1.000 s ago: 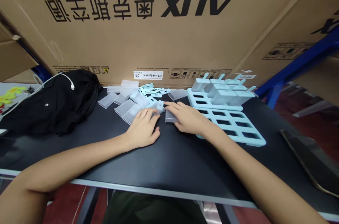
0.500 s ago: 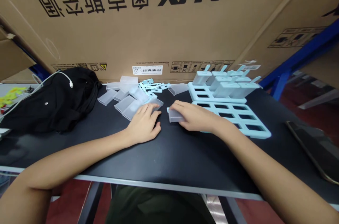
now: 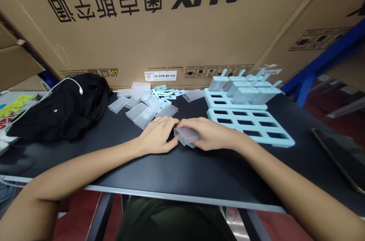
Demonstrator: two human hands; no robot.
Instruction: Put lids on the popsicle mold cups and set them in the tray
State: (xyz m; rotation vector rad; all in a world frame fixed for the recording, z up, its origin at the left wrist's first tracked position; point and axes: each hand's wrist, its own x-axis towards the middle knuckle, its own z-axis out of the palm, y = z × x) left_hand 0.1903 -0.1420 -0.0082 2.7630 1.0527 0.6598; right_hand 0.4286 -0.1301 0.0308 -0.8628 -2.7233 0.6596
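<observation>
Your right hand (image 3: 211, 133) is closed around a translucent sleeve (image 3: 185, 135), which sits between your two hands over the middle of the desk (image 3: 171, 180), its open mouth turned to the left and toward you. A bit of a light blue piece (image 3: 190, 145) peeks out beneath it; most of that piece is hidden, so its shape is hard to judge. Your left hand (image 3: 159, 134) is curled at the sleeve's left end, fingertips and thumb right up by the rim, and I cannot tell whether they grip anything.

Just beyond your left hand you have a heap of loose sleeves (image 3: 138, 111), some overlapping, with small blue handles (image 3: 161, 87) scattered behind them. One single sleeve (image 3: 193, 95) lies apart, near the rear rack (image 3: 236, 106). That blue rack carries several upright molds (image 3: 242, 95) with their handles pointing up. The front rack (image 3: 281, 143), with its rows of slots, lies flat just before it, to the right of your right hand.

Farther right you have a dark phone (image 3: 339, 157); on your left is a black bag (image 3: 82, 108) with a white cable (image 3: 81, 91) across it. A large carton (image 3: 171, 43) with upside-down lettering stands behind everything.
</observation>
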